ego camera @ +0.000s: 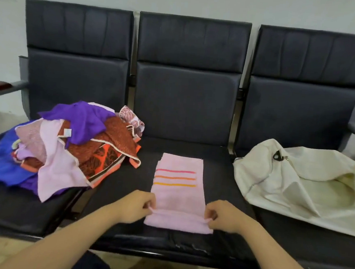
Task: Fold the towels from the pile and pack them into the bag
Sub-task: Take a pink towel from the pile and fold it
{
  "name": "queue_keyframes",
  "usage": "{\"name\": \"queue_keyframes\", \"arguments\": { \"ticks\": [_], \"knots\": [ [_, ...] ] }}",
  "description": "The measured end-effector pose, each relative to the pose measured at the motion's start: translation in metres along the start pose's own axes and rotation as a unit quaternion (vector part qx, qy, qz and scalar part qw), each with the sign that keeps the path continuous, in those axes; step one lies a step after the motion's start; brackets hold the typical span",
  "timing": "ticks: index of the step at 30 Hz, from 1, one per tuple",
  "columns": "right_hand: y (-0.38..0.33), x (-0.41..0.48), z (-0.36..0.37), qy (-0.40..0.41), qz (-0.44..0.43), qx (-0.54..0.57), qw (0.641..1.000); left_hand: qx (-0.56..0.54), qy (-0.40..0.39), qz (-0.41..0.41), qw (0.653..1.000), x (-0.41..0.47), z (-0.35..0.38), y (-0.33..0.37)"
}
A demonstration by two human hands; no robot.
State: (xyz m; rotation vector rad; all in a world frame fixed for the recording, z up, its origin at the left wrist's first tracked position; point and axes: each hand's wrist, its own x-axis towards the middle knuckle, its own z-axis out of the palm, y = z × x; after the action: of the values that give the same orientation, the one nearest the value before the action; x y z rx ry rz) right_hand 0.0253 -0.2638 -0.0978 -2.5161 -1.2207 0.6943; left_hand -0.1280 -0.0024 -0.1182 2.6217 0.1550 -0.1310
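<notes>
You are early in the job, by my reading; one pink striped towel (178,189) lies flat on the middle seat (221,180) of the bench, narrowed to a long strip, and it is the only piece being worked. Your left hand (137,207) pinches its near-left edge and your right hand (221,216) pinches its near-right edge; on both, thumb and fingers are closed on a raised ridge of cloth, so the near end looks to be starting a fold away from you, toward the three stripes; that fold is not yet laid down.

Left of the middle seat, the pile (65,146) sits heaped and unsorted; purple, blue, pale pink and orange-patterned cloths are tangled together, and I cannot count them; all of that looks left to fold.

Right of the middle seat, the bag (274,184) lies slumped on its side, cream-coloured, with its mouth gaping toward the far right; the part of the inside that shows holds only its own pale lining, with no folded towel visible, though the deeper part is hidden by the drooping flap; so I judge nothing is packed yet.

Still ahead: finishing this towel, carrying it right from the middle seat into the bag, then the rest of the pile.
</notes>
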Motion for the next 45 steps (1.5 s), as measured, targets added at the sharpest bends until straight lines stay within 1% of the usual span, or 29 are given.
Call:
{"name": "queue_keyframes", "arguments": {
  "ticks": [2,5,8,9,11,13,16,18,19,21,24,26,27,28,29,30,31,32,34,35,36,37,39,41,45],
  "knots": [
    [0.003,-0.01,0.008,-0.015,-0.015,0.011,1.0,-0.024,0.007,-0.002,1.0,-0.01,0.008,0.002],
    [0.006,-0.023,0.009,0.019,-0.057,0.009,0.998,-0.062,0.007,0.006,0.998,-0.027,0.015,0.006],
    [0.001,-0.033,0.009,0.045,-0.086,0.033,0.995,-0.051,0.026,0.037,0.998,-0.037,0.019,0.011],
    [0.001,-0.034,0.009,0.049,-0.084,0.062,0.993,-0.066,0.041,0.036,0.996,-0.039,0.019,0.014],
    [0.003,-0.034,0.01,0.054,-0.076,0.156,0.983,-0.128,0.082,0.015,0.988,-0.039,0.015,0.018],
    [0.003,-0.033,0.008,0.086,-0.073,0.232,0.966,-0.193,0.123,-0.001,0.973,-0.037,0.011,0.02],
    [0.004,-0.026,0.007,0.126,-0.054,0.301,0.944,-0.244,0.17,-0.018,0.955,-0.03,0.011,0.02],
    [0.004,-0.017,0.01,0.125,-0.006,0.33,0.936,-0.259,0.185,-0.049,0.947,-0.019,0.015,0.019],
    [0.005,-0.011,0.012,0.123,0.022,0.324,0.938,-0.259,0.187,-0.07,0.945,-0.012,0.017,0.019],
    [0.007,-0.001,0.016,0.118,0.062,0.278,0.951,-0.237,0.181,-0.115,0.948,0.0,0.023,0.015],
    [0.012,0.012,0.023,0.119,0.082,0.198,0.97,-0.17,0.154,-0.176,0.957,0.01,0.029,0.006],
    [0.015,0.018,0.029,0.115,0.087,0.131,0.981,-0.127,0.133,-0.202,0.962,0.014,0.032,0.002],
    [0.015,0.021,0.032,0.116,0.09,0.095,0.985,-0.097,0.136,-0.199,0.966,0.014,0.033,0.001],
    [0.014,0.022,0.032,0.128,0.091,0.059,0.986,-0.06,0.15,-0.175,0.971,0.014,0.033,0.0],
    [0.012,0.021,0.031,0.15,0.081,0.031,0.985,-0.035,0.166,-0.125,0.978,0.012,0.031,-0.001],
    [0.008,0.018,0.027,0.172,0.053,0.024,0.983,-0.031,0.172,-0.057,0.983,0.011,0.028,-0.002],
    [0.007,0.015,0.023,0.18,0.013,0.043,0.983,-0.043,0.149,0.004,0.988,0.008,0.025,-0.005],
    [0.004,0.01,0.018,0.165,-0.027,0.079,0.983,-0.053,0.095,0.041,0.993,0.005,0.022,-0.006],
    [-0.001,-0.001,0.012,0.065,-0.062,0.13,0.987,-0.032,-0.033,0.055,0.997,-0.002,0.023,-0.008],
    [-0.002,-0.005,0.013,0.009,-0.059,0.118,0.991,-0.016,-0.073,0.048,0.996,-0.004,0.026,-0.01],
    [-0.001,-0.007,0.017,-0.03,-0.053,0.088,0.994,-0.016,-0.088,0.038,0.995,-0.005,0.029,-0.013],
    [0.001,-0.007,0.022,-0.041,-0.048,0.059,0.996,-0.027,-0.082,0.029,0.996,-0.005,0.032,-0.015],
    [0.005,-0.005,0.025,-0.003,-0.036,0.053,0.998,-0.036,-0.044,0.025,0.998,-0.005,0.03,-0.017],
    [0.009,-0.004,0.023,0.031,-0.024,0.085,0.996,-0.047,-0.006,0.026,0.999,-0.005,0.025,-0.018],
    [0.012,-0.001,0.023,0.08,-0.006,0.206,0.975,-0.152,0.067,-0.017,0.986,-0.006,0.022,-0.006]
  ]
}}
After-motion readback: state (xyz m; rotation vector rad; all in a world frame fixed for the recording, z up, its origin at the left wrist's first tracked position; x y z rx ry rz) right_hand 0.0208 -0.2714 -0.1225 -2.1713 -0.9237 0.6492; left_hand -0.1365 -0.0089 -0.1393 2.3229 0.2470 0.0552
